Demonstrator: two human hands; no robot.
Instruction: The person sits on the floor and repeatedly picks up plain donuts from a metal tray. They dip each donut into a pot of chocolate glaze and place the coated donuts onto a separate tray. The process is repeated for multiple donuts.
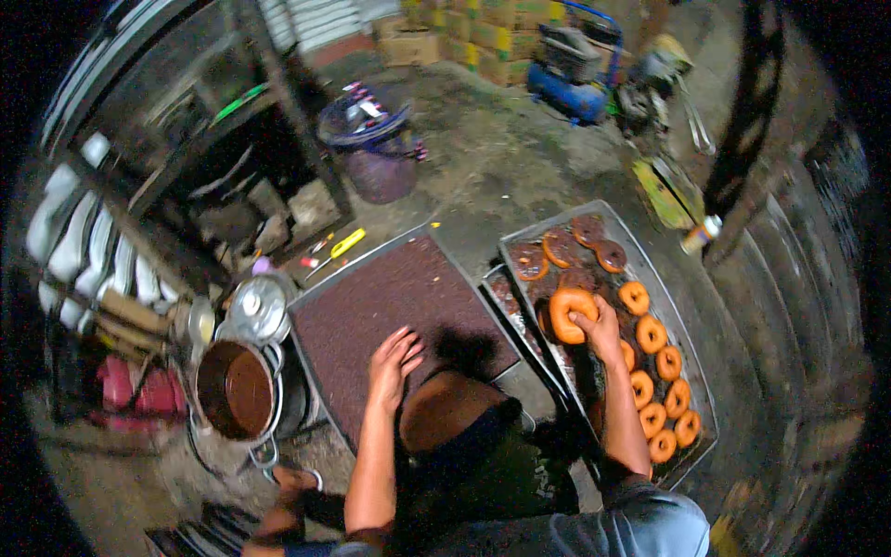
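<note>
— Holding what in the bare right hand (pixel 600 330)?
— Pinching, with thumb and fingers, a golden-brown ring-shaped doughnut (pixel 561 309), above the grey rectangular metal tray (pixel 553 221) with more doughnuts (pixel 642 327).
— And with the bare left hand (pixel 393 364)?
— With fingers loosely spread, over a flat dark-brown granular layer (pixel 385 292) in another metal tray (pixel 360 264); touching or not, hard to tell.

My golden-orange doughnut (pixel 562 314)
Around it I see purplish-brown sprinkles (pixel 390 306), deep-brown liquid (pixel 237 399), orange doughnuts topped in dark brown (pixel 587 228), a bright yellow tool handle (pixel 349 243), a blue air compressor (pixel 577 97).
</note>
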